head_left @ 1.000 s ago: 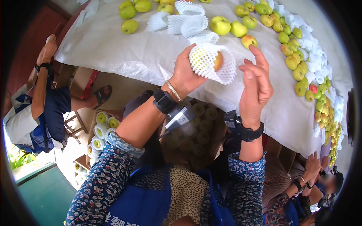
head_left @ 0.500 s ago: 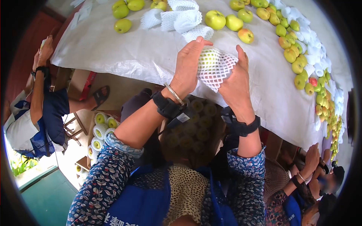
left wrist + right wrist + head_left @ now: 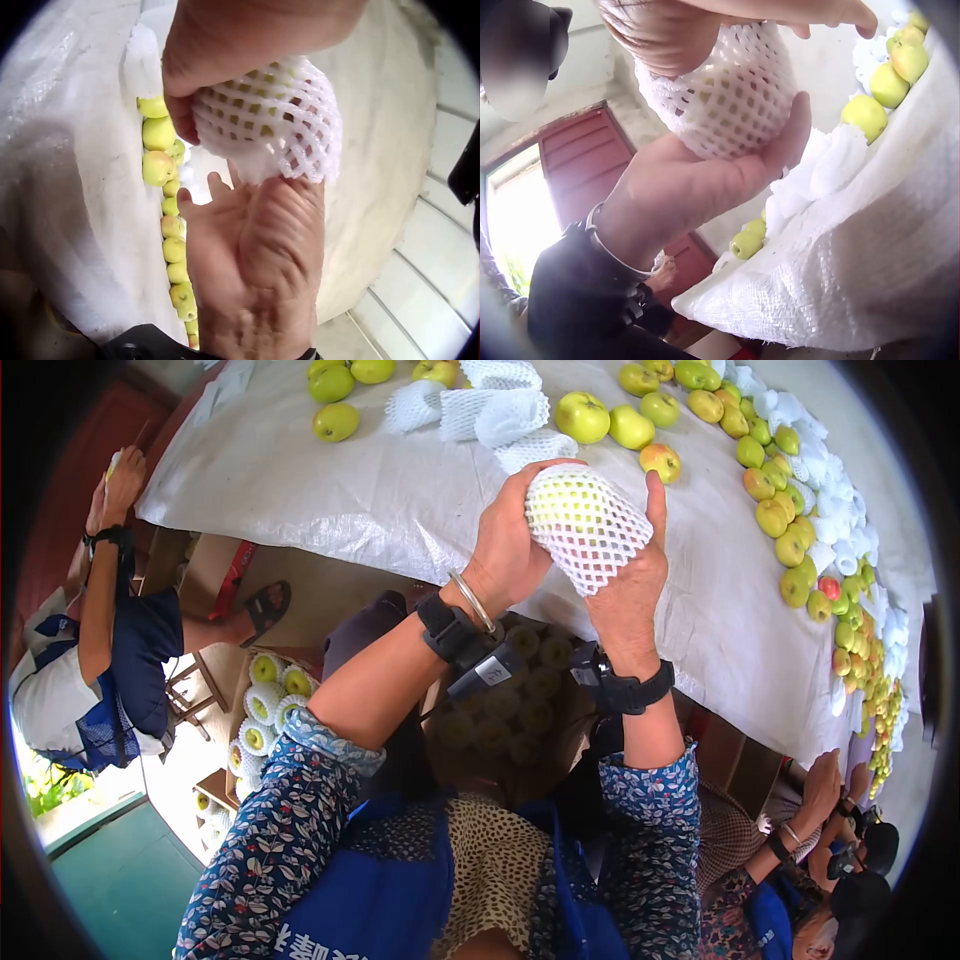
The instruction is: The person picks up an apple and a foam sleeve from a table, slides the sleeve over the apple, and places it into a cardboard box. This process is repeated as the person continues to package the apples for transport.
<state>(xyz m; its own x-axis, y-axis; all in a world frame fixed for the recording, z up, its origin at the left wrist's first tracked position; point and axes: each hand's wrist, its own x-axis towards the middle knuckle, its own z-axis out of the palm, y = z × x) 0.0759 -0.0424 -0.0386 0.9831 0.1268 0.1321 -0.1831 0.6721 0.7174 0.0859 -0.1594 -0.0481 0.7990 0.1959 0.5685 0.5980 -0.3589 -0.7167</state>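
A white foam net sleeve (image 3: 590,530) covers a yellow-green apple (image 3: 568,497), whose skin shows through the mesh. My left hand (image 3: 512,545) grips the wrapped apple from the left; in the right wrist view its palm and thumb cup the sleeve from below. On the other side, my right hand (image 3: 630,600) is against the sleeve's gathered end. Its thumb goes in under the net edge and is hidden there, while the other fingers stretch out straight, as the left wrist view of the right hand (image 3: 251,247) shows.
The table's white sheet (image 3: 330,495) bears loose apples (image 3: 582,418), flattened foam nets (image 3: 490,415) and a long row of apples at right. Below left, a box holds wrapped apples (image 3: 262,703). Other people work at far left (image 3: 95,650) and lower right.
The right hand, earlier raised apart with bent fingers, has come to the sleeve's end. The net now covers the apple's reddish side, which was exposed. The wrapped apple has tilted and risen slightly.
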